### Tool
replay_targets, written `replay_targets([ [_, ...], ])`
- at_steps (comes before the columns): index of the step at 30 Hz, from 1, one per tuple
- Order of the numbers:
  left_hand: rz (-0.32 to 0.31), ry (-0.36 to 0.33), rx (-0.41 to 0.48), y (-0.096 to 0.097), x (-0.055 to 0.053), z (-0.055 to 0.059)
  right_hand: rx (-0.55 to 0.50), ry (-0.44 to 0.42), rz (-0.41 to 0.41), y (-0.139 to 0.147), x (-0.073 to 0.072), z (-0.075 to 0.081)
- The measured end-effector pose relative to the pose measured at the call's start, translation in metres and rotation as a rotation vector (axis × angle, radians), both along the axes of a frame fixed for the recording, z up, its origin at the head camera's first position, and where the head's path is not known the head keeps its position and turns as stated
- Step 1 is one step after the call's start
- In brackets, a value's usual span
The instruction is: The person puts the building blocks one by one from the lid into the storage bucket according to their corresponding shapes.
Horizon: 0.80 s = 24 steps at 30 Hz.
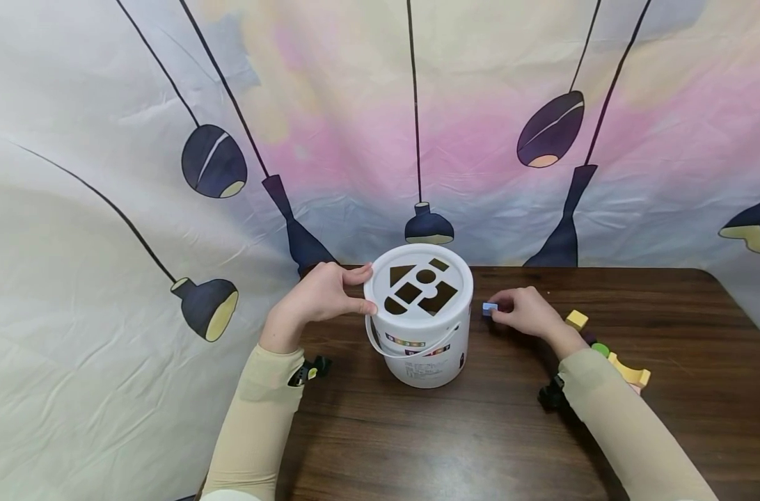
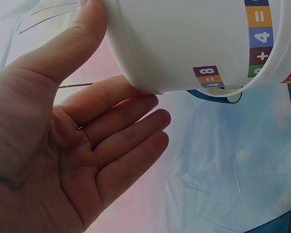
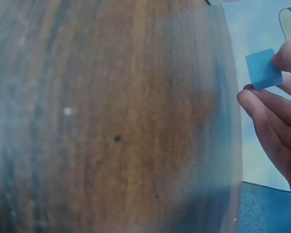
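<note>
A white bucket (image 1: pixel 424 362) stands on the table, its lid (image 1: pixel 380 278) cut with several shaped holes. My left hand (image 1: pixel 317 299) rests against the lid's left rim, thumb and index finger touching the edge. In the left wrist view the other fingers (image 2: pixel 131 155) extend past the rim, fairly straight. To the right of the bucket, my right hand (image 1: pixel 527 313) pinches a small blue block (image 1: pixel 489 309) between thumb and fingertips. The right wrist view shows one square face of this blue block (image 3: pixel 264 69).
Beside my right forearm lie a yellow block (image 1: pixel 577 320), a green block (image 1: pixel 600 349) and a yellow arch-shaped block (image 1: pixel 630 372), partly covered by the sleeve. A thin white handle (image 1: pixel 375 341) hangs on the bucket's front. Behind the wooden table (image 1: pixel 380 445) hangs a printed cloth (image 1: pixel 355 139).
</note>
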<state>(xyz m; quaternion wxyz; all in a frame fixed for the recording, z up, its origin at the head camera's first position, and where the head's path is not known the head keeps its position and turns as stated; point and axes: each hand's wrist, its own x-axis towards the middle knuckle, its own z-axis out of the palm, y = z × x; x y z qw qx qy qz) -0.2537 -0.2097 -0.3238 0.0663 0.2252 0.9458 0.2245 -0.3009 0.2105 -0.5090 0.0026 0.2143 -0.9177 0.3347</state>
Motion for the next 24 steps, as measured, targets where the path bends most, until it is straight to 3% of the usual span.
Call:
replay_targets([
  [16,-0.003,0.001,-0.003,-0.001,0.000,0.000,-0.072,0.105,-0.156,0.008,0.020,0.027],
  [24,0.000,0.009,-0.006,-0.001,0.000,0.000,-0.109,0.144,-0.196,0.009,0.028,0.040],
])
